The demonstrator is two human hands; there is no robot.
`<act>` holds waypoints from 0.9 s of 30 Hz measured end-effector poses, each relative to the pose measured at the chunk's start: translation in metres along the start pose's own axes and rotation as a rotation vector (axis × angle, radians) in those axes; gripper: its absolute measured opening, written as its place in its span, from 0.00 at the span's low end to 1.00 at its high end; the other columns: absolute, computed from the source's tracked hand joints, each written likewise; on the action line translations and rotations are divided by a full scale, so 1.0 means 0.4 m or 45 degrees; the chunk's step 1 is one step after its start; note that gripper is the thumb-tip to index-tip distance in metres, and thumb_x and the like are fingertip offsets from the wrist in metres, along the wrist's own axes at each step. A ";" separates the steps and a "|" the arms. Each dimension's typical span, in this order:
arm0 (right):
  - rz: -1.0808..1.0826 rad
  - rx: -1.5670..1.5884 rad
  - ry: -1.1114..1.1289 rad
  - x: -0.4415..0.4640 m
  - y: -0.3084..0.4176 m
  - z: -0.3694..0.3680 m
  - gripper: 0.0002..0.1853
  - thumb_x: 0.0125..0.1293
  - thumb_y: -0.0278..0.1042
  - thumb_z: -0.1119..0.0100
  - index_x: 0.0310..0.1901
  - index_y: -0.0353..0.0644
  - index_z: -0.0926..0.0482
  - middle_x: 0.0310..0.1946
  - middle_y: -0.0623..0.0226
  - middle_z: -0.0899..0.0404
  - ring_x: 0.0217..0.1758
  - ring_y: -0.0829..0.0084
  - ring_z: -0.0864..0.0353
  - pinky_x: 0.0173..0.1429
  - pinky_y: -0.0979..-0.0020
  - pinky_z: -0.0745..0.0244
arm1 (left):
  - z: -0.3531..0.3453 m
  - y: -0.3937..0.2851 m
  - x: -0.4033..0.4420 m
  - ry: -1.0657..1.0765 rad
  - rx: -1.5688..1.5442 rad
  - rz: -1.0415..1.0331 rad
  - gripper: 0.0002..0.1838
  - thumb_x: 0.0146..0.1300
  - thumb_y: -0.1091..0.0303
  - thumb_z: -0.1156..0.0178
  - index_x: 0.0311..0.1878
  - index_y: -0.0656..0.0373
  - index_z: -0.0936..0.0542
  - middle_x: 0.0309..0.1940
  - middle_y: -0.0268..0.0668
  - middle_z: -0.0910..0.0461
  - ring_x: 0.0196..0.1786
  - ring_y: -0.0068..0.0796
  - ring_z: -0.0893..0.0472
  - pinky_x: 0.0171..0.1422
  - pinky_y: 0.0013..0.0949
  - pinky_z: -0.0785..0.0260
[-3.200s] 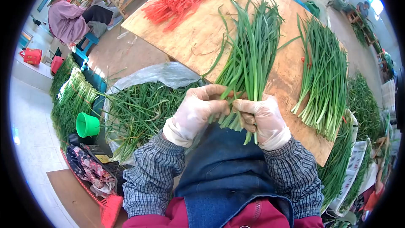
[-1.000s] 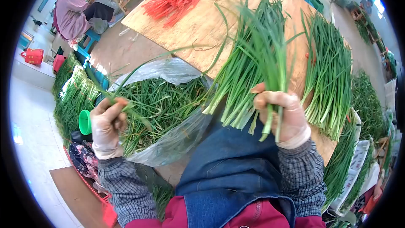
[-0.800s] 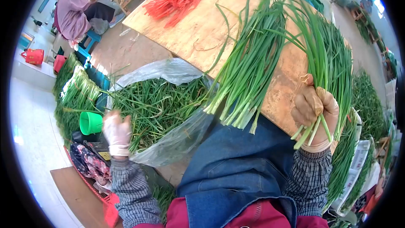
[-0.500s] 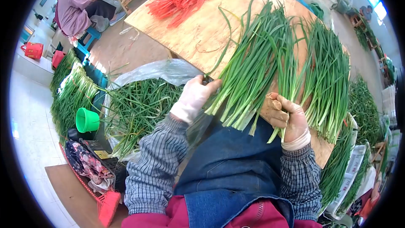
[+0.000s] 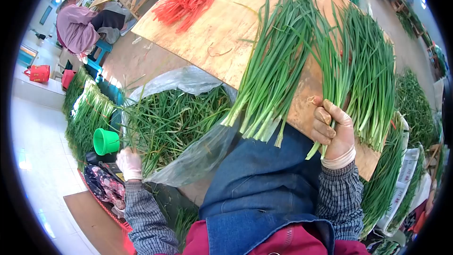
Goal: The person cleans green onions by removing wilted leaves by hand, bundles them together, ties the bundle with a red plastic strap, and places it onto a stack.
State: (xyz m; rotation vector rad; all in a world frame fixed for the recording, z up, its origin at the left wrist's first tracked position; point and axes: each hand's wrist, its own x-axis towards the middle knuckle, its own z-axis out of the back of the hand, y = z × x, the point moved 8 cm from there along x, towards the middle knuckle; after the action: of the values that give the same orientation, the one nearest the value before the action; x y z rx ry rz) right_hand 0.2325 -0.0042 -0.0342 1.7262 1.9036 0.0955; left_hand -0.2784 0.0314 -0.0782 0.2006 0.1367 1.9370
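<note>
Gloved, my right hand [image 5: 334,130] is closed round the lower ends of a small bunch of green stalks [image 5: 330,73] at the table's near edge. To its left on the wooden table [image 5: 207,47] lies a larger pile of stalks [image 5: 276,61], white ends toward me. Another pile [image 5: 373,75] lies to its right. My left hand [image 5: 129,161], also gloved, is at the left edge of a plastic-lined heap of loose greens [image 5: 174,118], beside the green bucket [image 5: 106,141]. Its fingers are curled and partly smeared, and what they hold cannot be made out.
Red ties [image 5: 188,2] lie at the table's far left. A person [image 5: 78,26] in a white hat sits on a blue stool at the upper left. Bundled greens [image 5: 89,113] stand at the left. White crates [image 5: 403,184] with greens are at the lower right.
My left hand has moved from the table's edge down and left to the bucket. My right hand has shifted slightly right and up, still round its stalks. The wispy stalk at the table's left edge is gone.
</note>
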 end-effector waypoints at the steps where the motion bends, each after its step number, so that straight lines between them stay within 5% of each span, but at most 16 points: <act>1: -0.003 -0.002 -0.009 0.002 -0.006 0.001 0.13 0.65 0.32 0.56 0.44 0.31 0.31 0.18 0.74 0.36 0.11 0.85 0.45 0.12 0.81 0.50 | 0.011 -0.007 -0.013 -0.059 0.353 -0.091 0.12 0.59 0.62 0.45 0.39 0.62 0.22 0.36 0.45 0.22 0.38 0.39 0.22 0.42 0.39 0.31; 3: -0.010 -0.032 -0.039 0.001 -0.011 0.003 0.13 0.64 0.32 0.53 0.44 0.30 0.31 0.16 0.75 0.38 0.12 0.85 0.45 0.13 0.81 0.50 | 0.044 -0.122 -0.022 -0.233 -0.075 -0.528 0.11 0.58 0.64 0.44 0.38 0.62 0.22 0.37 0.46 0.22 0.42 0.40 0.24 0.48 0.39 0.33; 6: -0.041 -0.028 -0.009 0.005 -0.027 -0.005 0.13 0.64 0.32 0.53 0.44 0.31 0.30 0.14 0.77 0.42 0.11 0.85 0.46 0.12 0.81 0.50 | 0.222 -0.414 -0.089 0.255 -1.293 -0.525 0.12 0.56 0.67 0.43 0.42 0.64 0.22 0.38 0.47 0.21 0.41 0.37 0.22 0.48 0.33 0.31; 9: -0.027 -0.052 -0.047 0.003 -0.033 -0.015 0.13 0.64 0.33 0.53 0.44 0.31 0.30 0.12 0.79 0.44 0.10 0.85 0.47 0.12 0.80 0.50 | 0.255 -0.620 -0.132 0.524 -1.546 -0.698 0.11 0.57 0.70 0.43 0.41 0.66 0.22 0.35 0.42 0.20 0.36 0.26 0.22 0.42 0.25 0.31; 11: -0.033 -0.010 0.049 0.005 -0.036 -0.028 0.12 0.65 0.32 0.54 0.42 0.32 0.29 0.12 0.79 0.45 0.10 0.85 0.47 0.12 0.81 0.51 | 0.252 -0.686 -0.139 0.544 -1.565 -0.796 0.10 0.56 0.72 0.42 0.39 0.67 0.21 0.32 0.40 0.20 0.34 0.25 0.23 0.39 0.25 0.31; 13: -0.034 0.043 0.112 0.006 -0.033 -0.036 0.11 0.65 0.32 0.55 0.41 0.32 0.28 0.12 0.79 0.45 0.10 0.85 0.47 0.11 0.81 0.51 | 0.286 -0.656 -0.131 0.255 -1.585 -0.803 0.07 0.56 0.73 0.42 0.36 0.67 0.21 0.29 0.38 0.21 0.30 0.23 0.25 0.35 0.25 0.32; 16: -0.033 0.111 0.121 0.015 -0.032 -0.018 0.11 0.65 0.31 0.55 0.41 0.32 0.28 0.13 0.78 0.42 0.11 0.84 0.45 0.11 0.81 0.51 | 0.256 -0.438 -0.113 -0.098 -1.588 -0.378 0.05 0.57 0.74 0.42 0.35 0.66 0.22 0.30 0.44 0.20 0.30 0.31 0.22 0.36 0.29 0.29; 18: -0.039 0.147 0.074 0.021 -0.035 -0.003 0.11 0.65 0.31 0.55 0.41 0.31 0.28 0.15 0.75 0.38 0.12 0.84 0.43 0.12 0.81 0.50 | 0.186 -0.267 -0.098 -0.476 -1.023 -0.336 0.03 0.55 0.76 0.42 0.33 0.64 0.22 0.27 0.44 0.22 0.28 0.35 0.23 0.32 0.33 0.31; 21: -0.054 0.143 -0.028 0.027 -0.044 0.013 0.11 0.63 0.31 0.54 0.41 0.31 0.28 0.20 0.71 0.34 0.13 0.83 0.41 0.13 0.81 0.49 | 0.106 -0.208 -0.121 -0.365 -0.099 -0.403 0.03 0.51 0.77 0.41 0.31 0.60 0.23 0.28 0.41 0.24 0.32 0.37 0.25 0.36 0.36 0.32; 25: -0.067 0.086 -0.005 0.024 -0.057 0.014 0.11 0.62 0.30 0.52 0.42 0.31 0.29 0.23 0.69 0.31 0.15 0.82 0.39 0.14 0.80 0.48 | 0.309 -0.432 -0.223 -0.349 -1.154 -0.859 0.08 0.51 0.76 0.39 0.36 0.57 0.21 0.28 0.38 0.24 0.31 0.33 0.24 0.35 0.30 0.30; 27: -0.053 0.058 -0.038 0.018 -0.056 0.019 0.12 0.61 0.29 0.51 0.43 0.31 0.29 0.23 0.68 0.30 0.15 0.82 0.39 0.14 0.80 0.48 | 0.394 -0.562 -0.274 -0.198 -1.302 -1.095 0.07 0.52 0.75 0.38 0.36 0.59 0.20 0.29 0.38 0.22 0.30 0.31 0.22 0.34 0.29 0.29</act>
State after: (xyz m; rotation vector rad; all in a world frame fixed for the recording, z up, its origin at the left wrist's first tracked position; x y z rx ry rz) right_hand 0.2158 -0.0035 -0.0525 1.7073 1.9325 0.0103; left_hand -0.0020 0.0116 0.0249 -0.3478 -0.7489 0.9426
